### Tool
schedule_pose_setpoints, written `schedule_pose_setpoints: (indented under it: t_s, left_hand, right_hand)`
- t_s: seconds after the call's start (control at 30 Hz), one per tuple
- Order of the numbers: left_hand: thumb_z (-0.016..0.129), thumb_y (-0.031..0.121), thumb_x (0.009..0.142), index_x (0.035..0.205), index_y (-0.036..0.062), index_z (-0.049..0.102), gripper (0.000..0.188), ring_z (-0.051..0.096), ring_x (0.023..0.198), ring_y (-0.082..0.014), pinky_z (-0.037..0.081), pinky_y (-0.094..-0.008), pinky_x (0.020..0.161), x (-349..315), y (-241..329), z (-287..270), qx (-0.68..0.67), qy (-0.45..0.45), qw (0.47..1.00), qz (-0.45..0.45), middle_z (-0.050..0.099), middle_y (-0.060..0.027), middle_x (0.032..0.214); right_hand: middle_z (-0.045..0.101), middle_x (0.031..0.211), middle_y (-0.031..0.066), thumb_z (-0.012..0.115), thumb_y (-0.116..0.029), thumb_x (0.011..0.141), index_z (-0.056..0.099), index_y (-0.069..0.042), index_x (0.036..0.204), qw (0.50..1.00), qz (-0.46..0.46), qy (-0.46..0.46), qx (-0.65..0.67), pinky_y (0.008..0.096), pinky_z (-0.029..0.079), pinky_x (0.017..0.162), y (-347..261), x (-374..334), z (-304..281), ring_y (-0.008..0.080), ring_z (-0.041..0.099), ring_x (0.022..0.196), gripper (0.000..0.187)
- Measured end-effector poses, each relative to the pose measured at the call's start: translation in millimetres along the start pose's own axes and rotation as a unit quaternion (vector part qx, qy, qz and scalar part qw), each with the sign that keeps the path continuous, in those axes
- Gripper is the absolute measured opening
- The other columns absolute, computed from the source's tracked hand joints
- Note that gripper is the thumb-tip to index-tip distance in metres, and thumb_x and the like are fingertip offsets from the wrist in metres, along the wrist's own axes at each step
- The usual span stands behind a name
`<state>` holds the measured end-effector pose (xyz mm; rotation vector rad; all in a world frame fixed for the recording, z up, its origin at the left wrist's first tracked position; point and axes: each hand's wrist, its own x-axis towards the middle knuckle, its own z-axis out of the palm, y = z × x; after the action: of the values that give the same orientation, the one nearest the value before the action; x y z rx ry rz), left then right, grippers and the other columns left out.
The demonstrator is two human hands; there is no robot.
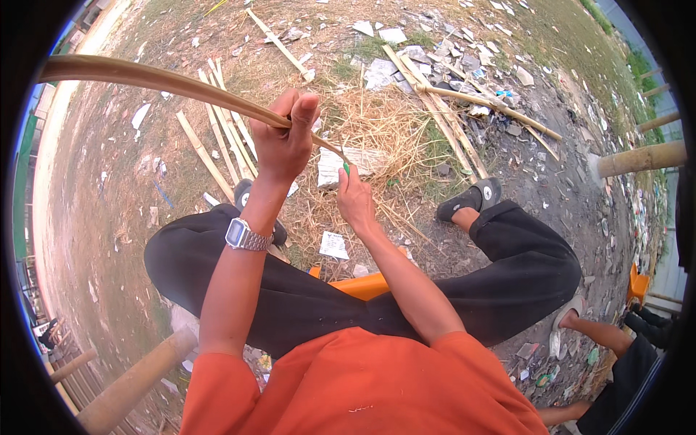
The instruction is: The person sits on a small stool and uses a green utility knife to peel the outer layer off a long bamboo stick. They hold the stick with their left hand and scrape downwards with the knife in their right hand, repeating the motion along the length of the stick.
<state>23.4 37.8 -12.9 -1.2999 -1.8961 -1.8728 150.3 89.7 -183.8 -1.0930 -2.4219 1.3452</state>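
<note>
A long split bamboo strip (pixel 167 83) slants from the upper left toward the middle, its narrow end low near my right hand. My left hand (pixel 285 145), with a watch on the wrist, is closed around the strip close to that end. My right hand (pixel 357 201) is closed on a small green-handled tool (pixel 346 168) at the strip's tip. The tool's working end is too small to make out. Beneath the tip lies a pale, rough block (pixel 330 171), with straw-like shavings (pixel 406 138) spread around it.
Bamboo strips lie left (pixel 203 152) and right (pixel 442 119) of the shavings, with a bamboo pole (pixel 500 109) across the right ones. An orange seat (pixel 362 286) is between my legs. Bamboo posts (pixel 641 159) stand at the sides. Another person's leg (pixel 598 332) shows lower right.
</note>
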Motion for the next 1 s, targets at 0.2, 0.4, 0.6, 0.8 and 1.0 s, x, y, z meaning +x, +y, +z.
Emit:
schedule_pose_setpoints:
  t_s: [0.2, 0.4, 0.6, 0.8, 1.0]
  left_hand:
    - [0.043, 0.042, 0.105, 0.066, 0.0016, 0.048, 0.056, 0.042, 0.057, -0.0073, 0.030, -0.0239, 0.053, 0.7, 0.6, -5.3, 0.029, -0.001, 0.999, -0.046, 0.049, -0.0008, 0.062]
    - [0.042, 0.042, 0.105, 0.064, 0.0025, 0.045, 0.057, 0.043, 0.057, -0.0074, 0.030, -0.0241, 0.052, 3.6, 4.3, -5.5, 0.032, -0.010, 0.998, -0.044, 0.049, -0.0013, 0.061]
    - [0.051, 0.039, 0.102, 0.068, 0.0010, 0.049, 0.052, 0.042, 0.055, -0.0051, 0.031, -0.0240, 0.048, 3.5, -3.7, -2.6, 0.012, -0.014, 1.000, -0.010, 0.046, 0.0000, 0.059]
    - [0.045, 0.042, 0.104, 0.067, 0.0016, 0.048, 0.055, 0.043, 0.057, -0.0068, 0.031, -0.0240, 0.051, 7.1, -1.8, -6.4, 0.017, 0.003, 0.999, -0.039, 0.049, -0.0014, 0.061]
    - [0.052, 0.040, 0.102, 0.069, 0.0007, 0.049, 0.051, 0.043, 0.054, -0.0064, 0.031, -0.0248, 0.048, 8.2, -3.5, -3.7, -0.024, 0.012, 0.999, -0.028, 0.045, 0.0006, 0.059]
  right_hand:
    - [0.065, 0.081, 0.0308, 0.036, -0.035, 0.104, 0.049, -0.003, 0.111, 0.997, 0.062, -0.039, -0.007, 0.0577, 0.050, 0.069, 3.5, 12.5, 3.9, 0.0499, 0.064, 0.080, 0.035]
    - [0.062, 0.074, 0.0323, 0.037, -0.037, 0.104, 0.049, -0.004, 0.107, 0.993, 0.071, 0.003, -0.097, 0.0602, 0.047, 0.069, 67.3, 2.3, 29.8, 0.0521, 0.062, 0.075, 0.036]
    - [0.064, 0.085, 0.0324, 0.036, -0.039, 0.103, 0.049, -0.005, 0.110, 0.997, 0.070, -0.012, -0.025, 0.0602, 0.048, 0.076, 49.6, 13.8, 32.7, 0.0531, 0.062, 0.085, 0.037]
    - [0.063, 0.089, 0.0355, 0.035, -0.039, 0.104, 0.049, -0.004, 0.111, 0.990, 0.109, -0.033, -0.081, 0.0609, 0.047, 0.077, 84.6, 20.6, 49.3, 0.0552, 0.061, 0.086, 0.039]
    - [0.064, 0.089, 0.0338, 0.037, -0.038, 0.103, 0.051, -0.002, 0.111, 0.992, 0.102, -0.012, -0.072, 0.0592, 0.049, 0.078, 83.1, 30.1, 52.8, 0.0522, 0.062, 0.087, 0.039]
